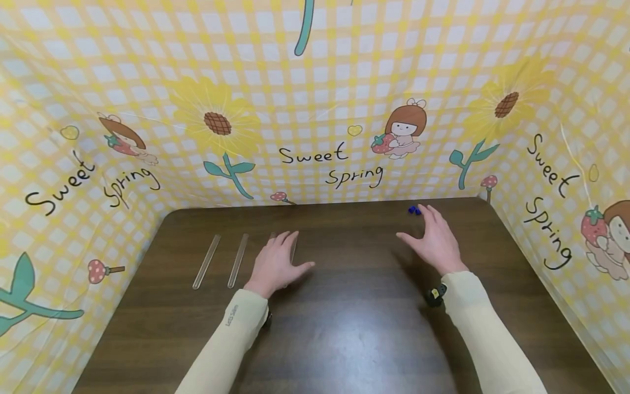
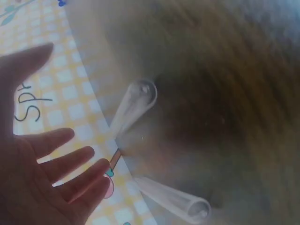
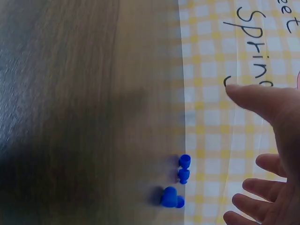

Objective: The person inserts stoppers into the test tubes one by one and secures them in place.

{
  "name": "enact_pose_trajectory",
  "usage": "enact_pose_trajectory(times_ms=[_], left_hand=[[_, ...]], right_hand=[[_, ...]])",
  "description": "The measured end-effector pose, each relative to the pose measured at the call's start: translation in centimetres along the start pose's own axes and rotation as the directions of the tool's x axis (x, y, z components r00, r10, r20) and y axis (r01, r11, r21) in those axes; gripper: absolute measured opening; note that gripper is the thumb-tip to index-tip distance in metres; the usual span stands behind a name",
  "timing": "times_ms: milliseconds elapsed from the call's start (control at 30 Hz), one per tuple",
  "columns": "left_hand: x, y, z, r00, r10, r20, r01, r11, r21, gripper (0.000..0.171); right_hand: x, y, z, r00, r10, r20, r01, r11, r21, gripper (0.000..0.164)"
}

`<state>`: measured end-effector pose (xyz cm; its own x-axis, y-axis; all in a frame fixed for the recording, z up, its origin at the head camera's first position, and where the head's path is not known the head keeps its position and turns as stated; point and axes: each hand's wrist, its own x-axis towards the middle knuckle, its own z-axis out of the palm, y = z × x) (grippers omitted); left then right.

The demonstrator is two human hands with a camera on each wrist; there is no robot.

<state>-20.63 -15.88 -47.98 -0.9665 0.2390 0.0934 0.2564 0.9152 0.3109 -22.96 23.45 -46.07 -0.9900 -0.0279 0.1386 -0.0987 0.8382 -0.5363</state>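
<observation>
Spread fingers of my left hand [image 1: 275,262] hover over the left half of the brown table, overlapping clear glass test tubes that it partly hides. Left of that hand, one test tube [image 1: 238,261] and another test tube [image 1: 206,262] lie side by side, rounded ends toward me. The left wrist view shows a tube [image 2: 133,107] and a second tube [image 2: 174,200] beyond the fingers. At the back right, my right hand [image 1: 435,241] is held above the table, thumb apart, nothing in it. Small blue stoppers [image 3: 169,197] stand near its fingertips, some hidden behind them in the head view.
The dark wooden table [image 1: 354,328] has a rounded back left corner. A yellow checked cloth [image 1: 315,109] with printed flowers and lettering rises like walls at the back and both sides. Each wrist wears a dark strap, like the band [image 1: 436,295] on the right.
</observation>
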Motion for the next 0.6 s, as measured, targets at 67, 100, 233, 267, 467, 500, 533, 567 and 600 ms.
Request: enact_pose_trajectory(times_ms=[67, 100, 233, 267, 467, 500, 533, 567, 600], left_hand=[[-0.2, 0.1, 0.1, 1.000, -0.013, 0.008, 0.013, 1.000, -0.002, 0.088], [-0.3, 0.2, 0.2, 1.000, -0.019, 0.010, 0.019, 1.000, -0.003, 0.086], [-0.9, 0.4, 0.4, 0.999, -0.046, 0.025, 0.046, 0.999, -0.012, 0.081], [-1.0, 0.5, 0.5, 0.998, -0.050, 0.029, 0.051, 0.999, -0.010, 0.081], [-1.7, 0.6, 0.9, 0.997, -0.072, 0.035, 0.072, 0.997, -0.009, 0.078], [-1.8, 0.6, 1.0, 0.997, -0.074, 0.034, 0.074, 0.997, -0.014, 0.077], [-1.9, 0.6, 1.0, 0.996, -0.076, 0.035, 0.077, 0.997, -0.019, 0.077], [-1.9, 0.6, 1.1, 0.997, -0.076, 0.033, 0.077, 0.997, -0.025, 0.076], [-1.9, 0.5, 1.2, 0.997, -0.076, 0.031, 0.077, 0.997, -0.027, 0.076]], right_hand=[[-0.1, 0.5, -0.1, 1.000, 0.002, 0.001, -0.002, 1.000, 0.007, 0.097], [-0.2, 0.7, -0.1, 1.000, 0.005, 0.001, -0.005, 1.000, 0.008, 0.096], [-0.4, 1.7, 0.0, 1.000, 0.022, 0.009, -0.022, 1.000, 0.017, 0.091], [-0.4, 1.9, 0.0, 1.000, 0.028, 0.012, -0.028, 0.999, 0.019, 0.090], [-0.4, 3.3, 0.4, 0.999, 0.047, 0.014, -0.047, 0.999, 0.018, 0.082], [-0.4, 3.6, 0.5, 0.999, 0.048, 0.014, -0.048, 0.999, 0.017, 0.081], [-0.4, 3.8, 0.5, 0.999, 0.050, 0.014, -0.051, 0.999, 0.017, 0.080], [-0.4, 4.0, 0.6, 0.998, 0.053, 0.015, -0.053, 0.998, 0.016, 0.078], [-0.4, 4.1, 0.6, 0.998, 0.058, 0.017, -0.058, 0.998, 0.016, 0.078]])
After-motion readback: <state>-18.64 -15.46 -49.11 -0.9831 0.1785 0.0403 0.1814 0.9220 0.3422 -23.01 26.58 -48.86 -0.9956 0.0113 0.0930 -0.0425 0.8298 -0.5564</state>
